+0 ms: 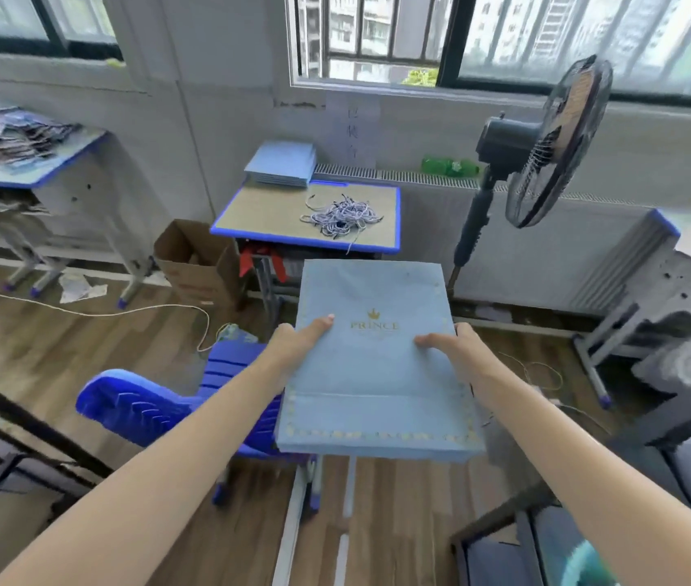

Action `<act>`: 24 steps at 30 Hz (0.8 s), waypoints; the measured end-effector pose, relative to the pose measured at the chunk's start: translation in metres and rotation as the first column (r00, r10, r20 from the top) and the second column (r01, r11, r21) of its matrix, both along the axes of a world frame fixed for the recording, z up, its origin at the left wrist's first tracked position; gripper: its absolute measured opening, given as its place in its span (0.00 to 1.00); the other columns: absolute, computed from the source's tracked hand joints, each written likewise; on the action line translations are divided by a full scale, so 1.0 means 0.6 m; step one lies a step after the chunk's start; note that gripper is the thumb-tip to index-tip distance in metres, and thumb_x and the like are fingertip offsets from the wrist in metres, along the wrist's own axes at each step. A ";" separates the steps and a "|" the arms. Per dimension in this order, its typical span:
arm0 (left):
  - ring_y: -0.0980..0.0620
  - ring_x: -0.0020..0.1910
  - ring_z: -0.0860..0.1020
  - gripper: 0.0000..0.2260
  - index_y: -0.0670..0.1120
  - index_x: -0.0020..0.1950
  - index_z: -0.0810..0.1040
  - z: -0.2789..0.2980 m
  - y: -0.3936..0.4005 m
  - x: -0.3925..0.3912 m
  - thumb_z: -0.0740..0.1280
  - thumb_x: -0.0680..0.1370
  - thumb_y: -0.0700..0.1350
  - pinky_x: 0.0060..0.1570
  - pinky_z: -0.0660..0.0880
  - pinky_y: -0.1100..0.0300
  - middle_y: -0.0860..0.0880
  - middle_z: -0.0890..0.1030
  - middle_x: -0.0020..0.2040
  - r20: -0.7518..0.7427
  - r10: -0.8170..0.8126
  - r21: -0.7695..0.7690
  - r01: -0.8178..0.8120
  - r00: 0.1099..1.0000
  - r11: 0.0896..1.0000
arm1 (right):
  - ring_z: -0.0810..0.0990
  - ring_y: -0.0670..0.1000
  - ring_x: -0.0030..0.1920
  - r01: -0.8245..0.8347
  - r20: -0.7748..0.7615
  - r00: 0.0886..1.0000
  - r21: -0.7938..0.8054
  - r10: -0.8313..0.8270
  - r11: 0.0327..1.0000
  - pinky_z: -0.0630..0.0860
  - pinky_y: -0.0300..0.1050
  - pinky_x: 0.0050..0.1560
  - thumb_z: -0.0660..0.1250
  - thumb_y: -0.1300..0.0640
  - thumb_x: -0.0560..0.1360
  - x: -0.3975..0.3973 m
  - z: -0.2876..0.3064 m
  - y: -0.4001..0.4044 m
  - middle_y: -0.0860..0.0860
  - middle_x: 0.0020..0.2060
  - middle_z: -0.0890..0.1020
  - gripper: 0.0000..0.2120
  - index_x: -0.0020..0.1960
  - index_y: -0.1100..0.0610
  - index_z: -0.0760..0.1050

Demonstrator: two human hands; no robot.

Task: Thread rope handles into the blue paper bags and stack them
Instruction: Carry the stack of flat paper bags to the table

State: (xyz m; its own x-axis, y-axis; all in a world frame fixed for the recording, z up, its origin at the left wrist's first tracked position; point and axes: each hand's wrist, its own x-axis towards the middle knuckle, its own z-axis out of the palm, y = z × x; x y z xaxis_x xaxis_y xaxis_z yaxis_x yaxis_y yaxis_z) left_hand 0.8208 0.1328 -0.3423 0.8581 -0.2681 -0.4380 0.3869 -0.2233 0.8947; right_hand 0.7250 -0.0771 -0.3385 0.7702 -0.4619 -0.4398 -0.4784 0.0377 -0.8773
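Both hands grip a stack of flat blue paper bags [377,374], held in the air over a blue chair [157,406]. Left hand [299,338] clasps the left edge, thumb on top; right hand [453,344] clasps the right edge likewise. Top bag reads "PRINCE" in gold. Beyond, worktop [267,213] carries a tangle of rope handles [341,215] and another bag pile [282,162] at its far left corner. Standing fan [546,150] to the right.

Soft, even daylight enters through the windows [377,35] at twelve o'clock, leaving the room bright with only faint shadows and no harsh glare. Wide-angle distortion bends straight lines toward the edges. Motion blur smears the corners, especially at four and nine o'clock.
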 end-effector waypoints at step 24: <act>0.46 0.50 0.81 0.23 0.38 0.57 0.77 0.007 -0.318 0.468 0.74 0.71 0.54 0.53 0.78 0.51 0.45 0.82 0.52 -0.011 0.214 0.005 -0.214 0.977 0.977 | 0.81 0.57 0.49 -0.202 -0.011 0.979 0.064 0.203 0.977 0.79 0.53 0.48 0.72 0.51 0.68 0.530 0.004 -0.338 0.54 0.54 0.77 0.28 0.61 0.57 0.63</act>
State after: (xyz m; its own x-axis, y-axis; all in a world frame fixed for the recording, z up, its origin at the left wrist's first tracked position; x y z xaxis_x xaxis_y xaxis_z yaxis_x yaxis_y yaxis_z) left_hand 1.1017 -0.0582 -0.3383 0.8904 -0.0769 -0.4486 0.4362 -0.1374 0.8893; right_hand 1.0431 -0.2799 -0.3362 0.8368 -0.2684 -0.4773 -0.4971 -0.0069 -0.8677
